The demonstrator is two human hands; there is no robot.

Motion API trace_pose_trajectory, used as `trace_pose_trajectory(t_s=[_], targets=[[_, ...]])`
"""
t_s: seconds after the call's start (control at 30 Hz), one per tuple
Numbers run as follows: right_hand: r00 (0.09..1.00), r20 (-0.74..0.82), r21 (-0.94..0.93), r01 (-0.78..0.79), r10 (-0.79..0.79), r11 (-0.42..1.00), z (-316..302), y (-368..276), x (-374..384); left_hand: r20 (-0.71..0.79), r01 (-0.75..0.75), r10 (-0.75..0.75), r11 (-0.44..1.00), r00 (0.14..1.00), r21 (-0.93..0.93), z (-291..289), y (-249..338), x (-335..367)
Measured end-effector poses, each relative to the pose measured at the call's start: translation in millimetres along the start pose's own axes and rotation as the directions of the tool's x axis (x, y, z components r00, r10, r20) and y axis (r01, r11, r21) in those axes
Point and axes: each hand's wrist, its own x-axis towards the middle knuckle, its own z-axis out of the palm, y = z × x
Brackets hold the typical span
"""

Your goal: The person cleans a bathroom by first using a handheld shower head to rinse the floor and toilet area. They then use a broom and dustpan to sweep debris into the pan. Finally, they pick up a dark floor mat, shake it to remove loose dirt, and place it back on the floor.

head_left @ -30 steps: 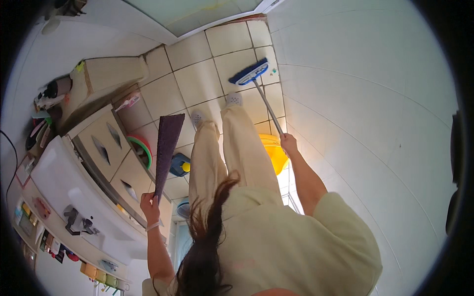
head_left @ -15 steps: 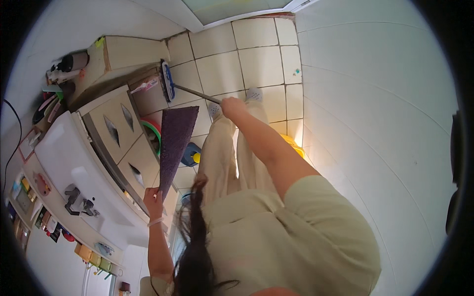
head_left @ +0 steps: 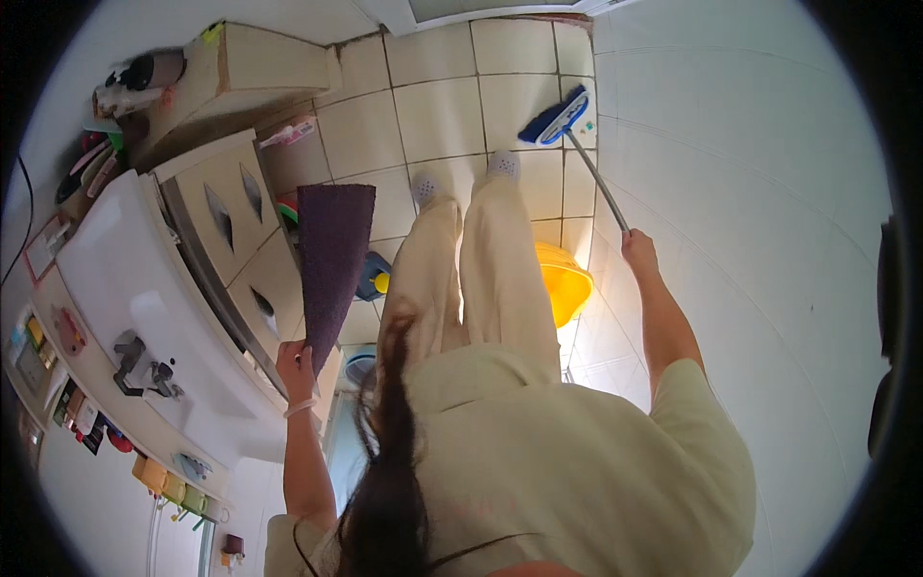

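My right hand is closed round the end of a grey handle on a blue broom. The broom's head rests on the tiled floor near the right wall, beside a small greenish scrap. On the other side, my left hand pinches one end of a dark purple mat. The mat hangs out in front of the cabinet drawers, its far end wider in view. My feet in pale clogs stand between the mat and the broom.
The white sink and its drawer cabinet line the left. A yellow basin sits by my right leg. A dark blue container with a yellow cap stands by my left leg. A box-like cabinet is at the far left.
My right hand has swung the broom from beside the left cabinet across to the right wall. The mat in my left hand has shifted slightly, and the yellow basin shows more fully.
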Motion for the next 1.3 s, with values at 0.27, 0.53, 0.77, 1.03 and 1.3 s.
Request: trace_pose_trajectory(t_s=[0.27,0.53,0.77,1.03,1.3], targets=[[0.928,0.07,0.249,0.338,-0.365,0.908,37.6,-128.4,-55.3,-0.068,0.061,-0.063,0.998,0.996,-0.032,-9.4,-21.6,-14.1],[0.839,0.154,-0.037,0.532,-0.521,0.846,73.3,-277.1,3.0,-0.06,-0.02,0.027,0.993,0.998,0.119,-36.0,13.5,17.2],[0.977,0.125,-0.089,0.187,-0.176,0.978,8.7,-73.7,19.2,0.019,-0.077,0.077,0.997,0.997,0.016,-33.4,50.7,43.4],[0.98,-0.128,0.071,0.161,-0.151,0.984,17.0,71.7,-7.5,-0.09,-0.115,0.111,0.992,0.99,-0.048,-5.9,122.8,95.5],[0.998,-0.053,0.505,0.0,0.031,0.863,67.4,122.7,-53.3,-0.082,-0.229,0.223,0.971,0.971,-0.072,-23.8,173.5,136.9]])
